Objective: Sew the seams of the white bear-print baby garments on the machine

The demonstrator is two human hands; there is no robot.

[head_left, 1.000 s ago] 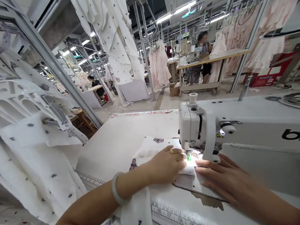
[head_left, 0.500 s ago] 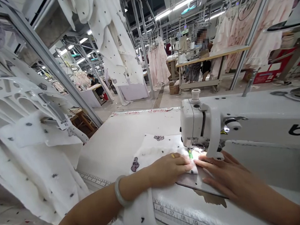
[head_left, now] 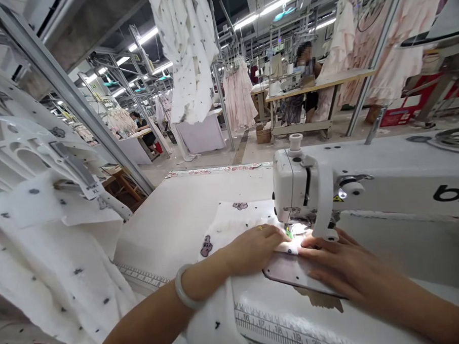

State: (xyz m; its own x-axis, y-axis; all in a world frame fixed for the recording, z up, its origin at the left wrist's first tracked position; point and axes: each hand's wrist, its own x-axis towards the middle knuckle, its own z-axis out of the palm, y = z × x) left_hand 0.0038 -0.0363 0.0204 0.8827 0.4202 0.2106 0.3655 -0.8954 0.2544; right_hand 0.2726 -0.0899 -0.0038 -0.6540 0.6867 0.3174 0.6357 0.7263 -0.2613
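White fabric [head_left: 226, 223] with dark dots and purple animal prints lies under the needle area of a white sewing machine [head_left: 294, 189] and hangs over the table's front edge. My left hand [head_left: 253, 247] rests on the fabric, fingers stretched toward the lit presser foot and pressing down, a bangle on its wrist. Just right of the foot, my right hand [head_left: 343, 261] lies with fingers apart, its index fingertip at the fabric's edge. A green piece [head_left: 288, 233] shows at the foot. The machine arm partly covers my right fingers.
At left, dotted fabric [head_left: 66, 270] hangs from a white clip hanger [head_left: 75, 163] beside a metal post [head_left: 86, 112]. A ruler strip [head_left: 274, 330] runs along the front of the table. Beyond, a person [head_left: 305, 82] works at another sewing table [head_left: 324, 84].
The dotted fabric edge at the foot has moved away from me, baring more of the metal plate. My left hand has moved slightly forward with it. The camera view has shifted a little.
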